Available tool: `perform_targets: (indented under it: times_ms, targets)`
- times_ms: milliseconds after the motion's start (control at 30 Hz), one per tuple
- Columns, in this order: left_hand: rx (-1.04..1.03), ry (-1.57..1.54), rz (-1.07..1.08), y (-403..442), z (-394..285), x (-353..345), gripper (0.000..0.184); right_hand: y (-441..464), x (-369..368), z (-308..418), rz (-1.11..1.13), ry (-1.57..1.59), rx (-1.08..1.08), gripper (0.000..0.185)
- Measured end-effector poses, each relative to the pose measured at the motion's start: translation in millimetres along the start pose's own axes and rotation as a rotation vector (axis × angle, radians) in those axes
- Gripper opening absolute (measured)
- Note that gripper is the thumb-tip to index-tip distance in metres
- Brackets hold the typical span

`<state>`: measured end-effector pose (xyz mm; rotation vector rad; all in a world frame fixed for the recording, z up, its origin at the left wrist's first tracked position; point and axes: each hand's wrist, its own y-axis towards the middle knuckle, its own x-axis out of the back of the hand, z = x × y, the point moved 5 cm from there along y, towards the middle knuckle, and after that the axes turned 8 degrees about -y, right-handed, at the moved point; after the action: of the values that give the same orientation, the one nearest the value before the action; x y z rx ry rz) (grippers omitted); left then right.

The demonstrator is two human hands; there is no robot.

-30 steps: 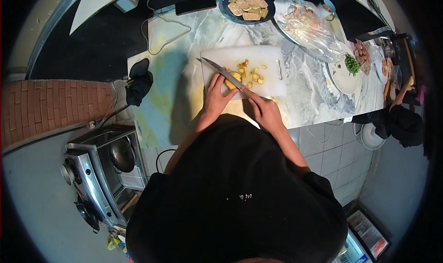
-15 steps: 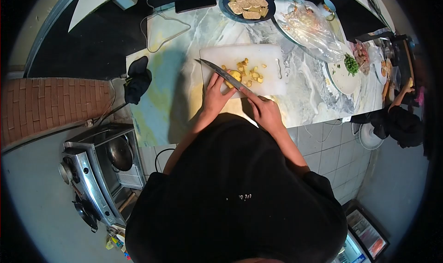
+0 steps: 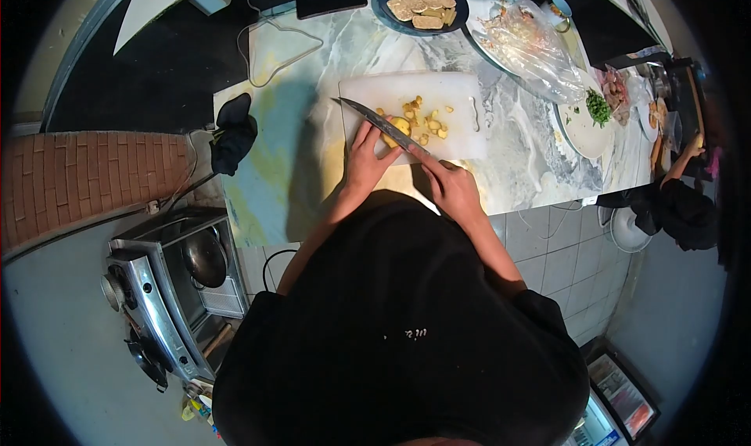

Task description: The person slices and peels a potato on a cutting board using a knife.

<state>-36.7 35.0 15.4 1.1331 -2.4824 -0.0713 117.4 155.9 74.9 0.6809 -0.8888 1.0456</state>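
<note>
A yellow piece (image 3: 400, 124) of food lies on the near part of a white cutting board (image 3: 375, 87), partly hidden under the slanting blade of a knife (image 3: 374, 118). The left hand (image 3: 366, 166) has its fingers bent onto the piece's left side, holding it; the blade covers some fingertips, so their exact spread cannot be told. The right hand (image 3: 454, 186) is closed around the knife's handle, one finger stretched along the blade. Small cut bits (image 3: 433, 125) are scattered just right of the piece, taking up the board's middle.

Beyond the board stand a dark pan (image 3: 427, 22) of pale slices and a large plate (image 3: 478, 25) heaped under a clear plastic bag (image 3: 547, 70). To the right, chopped greens (image 3: 598, 108) sit on a pale plate (image 3: 585, 139). A thin cable (image 3: 301, 35) loops at the far left, near a black bundle (image 3: 235, 137) at the table's (image 3: 266, 156) left edge.
</note>
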Motion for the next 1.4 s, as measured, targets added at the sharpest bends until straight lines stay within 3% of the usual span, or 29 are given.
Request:
perform_targets:
  times_ms: [600,967,1400]
  targets:
    - [0.026,0.057,-0.025,-1,2,-1,0.062,8,4,-12,-0.051,0.099,-0.006,0.052]
    - [-0.023,0.045,0.001,3,-7,1,0.062,5,3,-10,0.091,0.133,-0.042,0.051]
    - [-0.029,0.027,-0.004,2,-7,1,0.06,5,-3,-10,0.031,0.157,-0.04,0.05]
